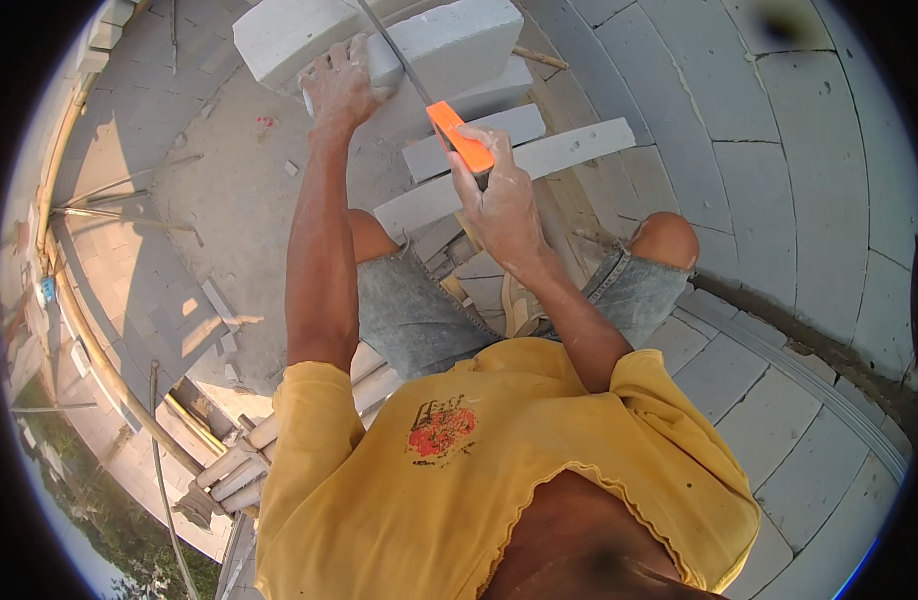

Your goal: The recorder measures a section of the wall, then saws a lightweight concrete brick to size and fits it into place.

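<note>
My right hand (501,200) is closed around the orange handle (461,138) of a handsaw. Its thin dark blade (394,48) runs up and leftward among the white blocks, and its far end leaves the top of the view. My left hand (343,84) lies on the near side of a white block (381,66), just left of the blade, fingers spread and bent over it. One thick white block (457,45) stands right of the blade, and another (284,40) lies beyond my left hand. How deep the blade sits is hard to make out.
Two long white strips (569,155) lie before my knees. A wall of large grey blocks (789,130) rises on the right. Bamboo poles (114,370) run along the left edge, with rubble (224,310) and thin rods on the floor there.
</note>
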A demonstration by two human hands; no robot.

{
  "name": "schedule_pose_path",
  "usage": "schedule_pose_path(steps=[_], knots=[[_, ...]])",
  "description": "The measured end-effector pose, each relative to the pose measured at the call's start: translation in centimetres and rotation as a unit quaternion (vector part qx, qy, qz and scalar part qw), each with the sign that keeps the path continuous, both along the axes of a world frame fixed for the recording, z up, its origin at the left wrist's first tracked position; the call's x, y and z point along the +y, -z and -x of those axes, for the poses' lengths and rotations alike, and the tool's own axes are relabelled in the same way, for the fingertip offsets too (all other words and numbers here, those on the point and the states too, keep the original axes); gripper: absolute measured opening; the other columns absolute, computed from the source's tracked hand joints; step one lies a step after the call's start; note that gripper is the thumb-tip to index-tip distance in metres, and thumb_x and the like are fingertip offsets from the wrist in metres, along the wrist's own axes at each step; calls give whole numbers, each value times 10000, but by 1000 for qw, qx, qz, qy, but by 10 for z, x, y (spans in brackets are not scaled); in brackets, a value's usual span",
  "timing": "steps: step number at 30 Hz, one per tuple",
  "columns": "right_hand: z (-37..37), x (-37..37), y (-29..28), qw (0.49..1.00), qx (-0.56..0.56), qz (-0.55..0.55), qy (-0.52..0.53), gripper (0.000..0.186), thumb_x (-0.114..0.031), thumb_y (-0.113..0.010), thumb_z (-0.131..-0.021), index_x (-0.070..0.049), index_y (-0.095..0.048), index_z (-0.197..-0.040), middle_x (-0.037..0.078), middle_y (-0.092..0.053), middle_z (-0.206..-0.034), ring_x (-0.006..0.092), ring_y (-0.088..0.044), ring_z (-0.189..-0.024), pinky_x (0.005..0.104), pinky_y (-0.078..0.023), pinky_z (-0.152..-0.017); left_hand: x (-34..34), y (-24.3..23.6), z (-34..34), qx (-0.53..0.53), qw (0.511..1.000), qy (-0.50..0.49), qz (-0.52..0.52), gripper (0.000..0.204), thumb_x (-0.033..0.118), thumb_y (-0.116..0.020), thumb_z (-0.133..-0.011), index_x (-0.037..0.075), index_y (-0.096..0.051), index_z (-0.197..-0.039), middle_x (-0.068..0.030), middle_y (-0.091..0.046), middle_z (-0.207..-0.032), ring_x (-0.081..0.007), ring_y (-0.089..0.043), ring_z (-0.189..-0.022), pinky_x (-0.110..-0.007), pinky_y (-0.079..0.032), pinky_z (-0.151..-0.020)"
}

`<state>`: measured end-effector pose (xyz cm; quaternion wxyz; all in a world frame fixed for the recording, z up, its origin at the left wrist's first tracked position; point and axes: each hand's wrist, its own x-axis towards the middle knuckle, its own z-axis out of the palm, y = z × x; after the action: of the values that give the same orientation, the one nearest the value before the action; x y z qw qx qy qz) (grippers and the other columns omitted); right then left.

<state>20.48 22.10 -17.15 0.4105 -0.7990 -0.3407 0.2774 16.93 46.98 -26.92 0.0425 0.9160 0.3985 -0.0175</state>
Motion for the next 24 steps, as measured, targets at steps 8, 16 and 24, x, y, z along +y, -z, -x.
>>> schedule_pose_path(steps=[8,16,24], knots=[[46,-128,7,991,-83,-102,-13,324,-153,-621,-960,-15,-488,-1221,234,-645,-1121,384,-650,-923,388,-526,-765,13,1,19,25,1000,1,5,957,551,-779,-713,179,-355,-1487,-114,-480,-1416,-353,-465,-1305,-609,-378,-994],[40,-114,22,986,-123,-108,-22,351,-72,-668,-916,-22,-496,-1219,220,-650,-1134,348,-678,-917,381,-532,-761,20,9,19,0,1000,-17,1,940,527,-776,-728,188,-345,-1491,-128,-486,-1403,-366,-472,-1292,-621,-366,-1006],[8,-21,28,991,-109,-80,2,345,-121,-658,-926,-31,-500,-1219,226,-651,-1130,402,-660,-906,400,-535,-766,-7,9,10,-35,999,1,-23,947,514,-779,-728,179,-338,-1496,-133,-476,-1410,-368,-445,-1315,-622,-353,-1018]])
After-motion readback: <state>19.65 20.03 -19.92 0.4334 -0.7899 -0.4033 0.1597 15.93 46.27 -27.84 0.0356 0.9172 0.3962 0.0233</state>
